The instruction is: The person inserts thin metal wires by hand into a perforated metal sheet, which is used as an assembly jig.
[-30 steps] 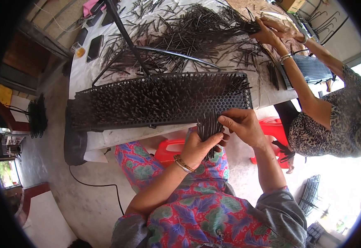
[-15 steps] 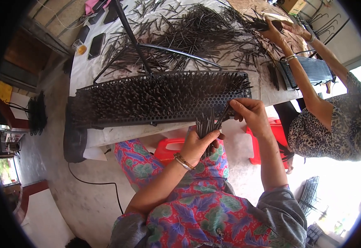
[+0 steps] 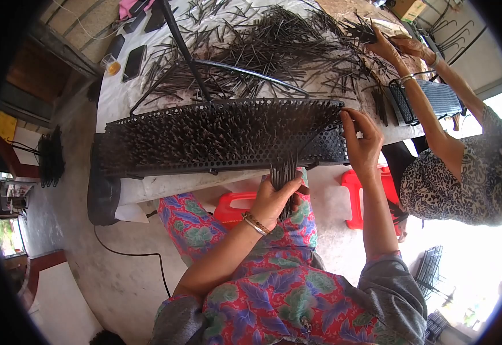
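Observation:
My left hand is wrapped round an upright bundle of thin dark sticks just in front of a long black perforated rack. Many similar sticks stand close together in the rack's holes, while bare holes show toward its right end. Over the rack's right end, my right hand pinches thumb and fingers together on one thin dark stick. That stick is blurred and partly hidden against the rack.
A large heap of loose sticks lies behind the rack, below a metal frame's bar. At right, another person's hands hold sticks near a second rack. A cup and a phone lie at far left; red stools stand below.
My right hand has moved up and right, from beside the bundle to the rack's far right edge. My left hand stays nearly still with its bundle. The other person's hands shifted slightly.

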Demonstrator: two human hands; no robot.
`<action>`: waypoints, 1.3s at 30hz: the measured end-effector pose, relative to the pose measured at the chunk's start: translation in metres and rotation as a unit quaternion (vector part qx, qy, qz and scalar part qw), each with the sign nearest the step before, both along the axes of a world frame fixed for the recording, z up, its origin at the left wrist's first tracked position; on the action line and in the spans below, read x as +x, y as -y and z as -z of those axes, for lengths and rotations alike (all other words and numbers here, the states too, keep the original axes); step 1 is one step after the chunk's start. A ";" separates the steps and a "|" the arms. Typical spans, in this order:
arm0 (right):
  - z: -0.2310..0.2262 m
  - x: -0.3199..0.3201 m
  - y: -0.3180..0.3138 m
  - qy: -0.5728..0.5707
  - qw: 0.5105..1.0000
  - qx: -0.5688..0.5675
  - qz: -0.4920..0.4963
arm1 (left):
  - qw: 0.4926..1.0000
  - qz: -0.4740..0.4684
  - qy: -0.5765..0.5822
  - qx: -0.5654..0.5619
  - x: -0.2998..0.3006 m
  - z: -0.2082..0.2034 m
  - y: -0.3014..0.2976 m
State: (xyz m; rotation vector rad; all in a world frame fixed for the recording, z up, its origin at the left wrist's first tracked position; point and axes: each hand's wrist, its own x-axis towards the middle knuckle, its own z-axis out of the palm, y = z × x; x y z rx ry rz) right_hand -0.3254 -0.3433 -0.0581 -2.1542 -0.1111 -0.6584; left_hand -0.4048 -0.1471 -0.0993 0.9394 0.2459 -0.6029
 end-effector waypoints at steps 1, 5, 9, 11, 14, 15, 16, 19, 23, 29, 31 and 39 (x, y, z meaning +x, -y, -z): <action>-0.003 -0.002 -0.003 0.014 1.000 -0.004 0.003 | 1.000 -0.002 -0.002 -0.002 0.000 0.000 -0.001; -0.003 -0.001 -0.005 0.047 0.998 -0.030 0.001 | 0.999 0.012 0.046 0.019 -0.003 0.000 -0.003; 0.003 -0.004 -0.008 0.026 0.999 -0.043 0.002 | 0.999 0.021 0.027 0.008 -0.003 -0.004 -0.005; 0.006 -0.005 -0.012 0.012 0.999 -0.046 -0.013 | 1.000 0.014 0.017 0.001 -0.004 -0.006 -0.006; 0.013 -0.002 -0.013 0.058 0.992 -0.108 -0.027 | 1.000 0.014 0.022 0.013 -0.004 -0.008 -0.010; 0.012 -0.002 -0.014 0.058 0.992 -0.108 -0.029 | 0.999 0.024 0.024 0.005 -0.004 -0.005 -0.012; 0.012 -0.003 -0.016 0.058 0.993 -0.102 -0.019 | 0.999 0.034 0.025 -0.004 -0.004 -0.003 -0.015; 0.010 -0.004 -0.018 0.071 0.992 -0.105 -0.016 | 0.999 0.043 0.019 0.003 -0.004 -0.002 -0.021; 0.015 -0.002 -0.015 0.062 0.988 -0.140 -0.018 | 0.999 0.040 0.003 0.009 -0.004 -0.001 -0.026; 0.000 -0.011 -0.023 -0.017 0.997 -0.078 0.005 | 0.999 0.038 0.003 0.009 -0.007 -0.006 -0.030; -0.002 -0.018 -0.024 0.015 0.983 -0.160 -0.084 | 0.999 0.041 -0.003 0.000 -0.007 -0.005 -0.033; 0.022 -0.048 -0.028 0.083 0.905 -0.329 -0.255 | 0.999 0.031 0.023 0.014 -0.012 -0.007 -0.044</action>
